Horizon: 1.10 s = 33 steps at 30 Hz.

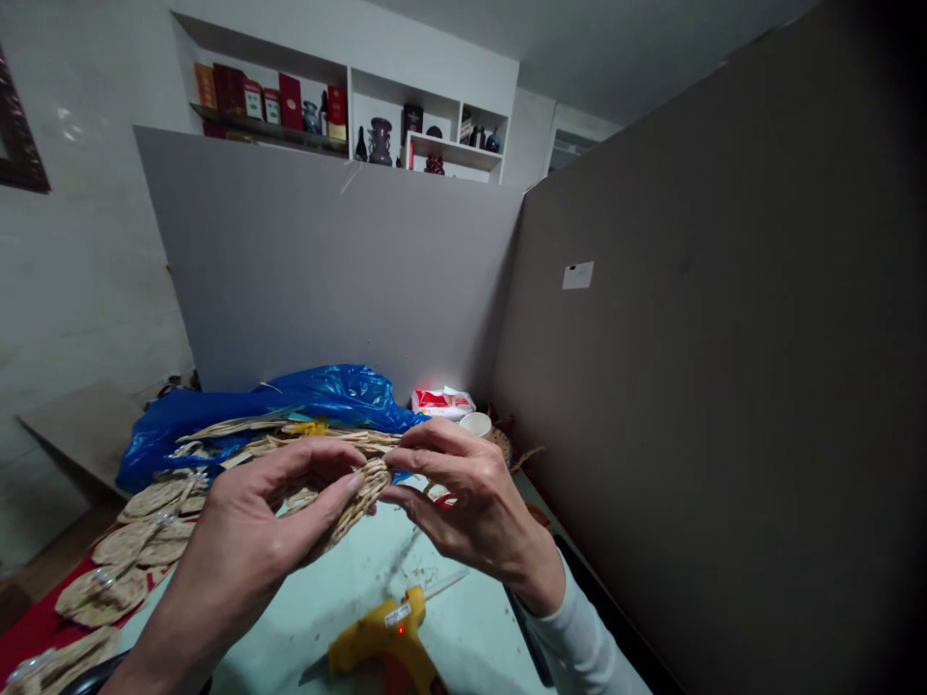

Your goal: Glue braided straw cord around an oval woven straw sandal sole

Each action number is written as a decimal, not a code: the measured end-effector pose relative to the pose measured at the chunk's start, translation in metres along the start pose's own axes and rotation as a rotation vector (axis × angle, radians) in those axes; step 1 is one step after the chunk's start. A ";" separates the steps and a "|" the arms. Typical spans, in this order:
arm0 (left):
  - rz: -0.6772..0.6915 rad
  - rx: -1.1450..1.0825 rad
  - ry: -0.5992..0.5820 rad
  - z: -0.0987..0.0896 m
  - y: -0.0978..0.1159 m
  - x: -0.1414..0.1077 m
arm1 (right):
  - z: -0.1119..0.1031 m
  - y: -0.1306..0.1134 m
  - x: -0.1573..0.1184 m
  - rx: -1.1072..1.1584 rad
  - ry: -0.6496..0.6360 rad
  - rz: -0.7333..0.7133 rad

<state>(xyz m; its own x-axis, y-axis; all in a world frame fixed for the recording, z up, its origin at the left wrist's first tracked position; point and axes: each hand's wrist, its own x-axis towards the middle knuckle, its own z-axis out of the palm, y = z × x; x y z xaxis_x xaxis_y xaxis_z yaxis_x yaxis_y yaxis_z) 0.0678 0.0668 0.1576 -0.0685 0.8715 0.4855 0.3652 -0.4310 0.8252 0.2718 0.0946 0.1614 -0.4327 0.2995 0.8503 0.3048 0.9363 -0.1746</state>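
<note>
A piece of braided straw point(360, 509) is held up over the table in front of me. My left hand point(271, 521) grips it between thumb and fingers, and part of it is hidden behind that hand. At its upper right end, my right hand point(463, 487) has thumb and fingertips closed in on the edge. Whether a loose strand lies between those fingertips is too small to see. Below both hands, a yellow hot glue gun point(380, 632) with a lit red light lies on the pale tabletop point(304, 618).
Several flat round straw pieces point(105, 596) line the left side over red cloth point(40, 642). Straw strands point(246, 425) and a blue plastic bag point(340, 386) lie at the back, beside a red and white packet point(441, 401) and a white cup point(476, 423). Grey panels point(348, 261) enclose the back and right.
</note>
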 end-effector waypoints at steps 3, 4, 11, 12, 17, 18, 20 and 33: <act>0.023 0.019 0.029 0.000 0.002 0.000 | 0.000 -0.002 -0.001 -0.011 0.001 -0.014; 0.034 0.017 0.021 0.000 0.002 0.001 | 0.000 -0.003 -0.001 -0.018 -0.003 -0.017; 0.113 0.041 -0.062 -0.006 0.011 0.007 | -0.004 -0.003 -0.002 -0.111 -0.046 -0.031; 0.131 0.065 -0.068 -0.007 0.013 0.006 | -0.004 -0.004 -0.001 -0.125 -0.047 -0.039; 0.136 0.079 -0.118 -0.005 0.014 -0.002 | -0.005 -0.019 0.003 -0.177 -0.048 -0.105; 0.106 0.052 -0.134 -0.004 0.013 -0.003 | -0.005 -0.021 0.004 -0.200 -0.044 -0.119; 0.055 0.006 -0.155 -0.003 0.012 -0.005 | -0.005 -0.026 0.005 -0.252 -0.041 -0.149; 0.086 -0.002 0.077 0.000 0.015 -0.011 | -0.001 -0.033 0.007 -0.317 -0.011 -0.207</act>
<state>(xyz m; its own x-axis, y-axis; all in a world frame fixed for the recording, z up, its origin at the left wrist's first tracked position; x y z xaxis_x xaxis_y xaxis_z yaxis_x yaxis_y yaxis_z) 0.0740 0.0509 0.1644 -0.1086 0.8109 0.5750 0.3713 -0.5035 0.7802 0.2592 0.0653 0.1739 -0.5214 0.1130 0.8458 0.4562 0.8745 0.1644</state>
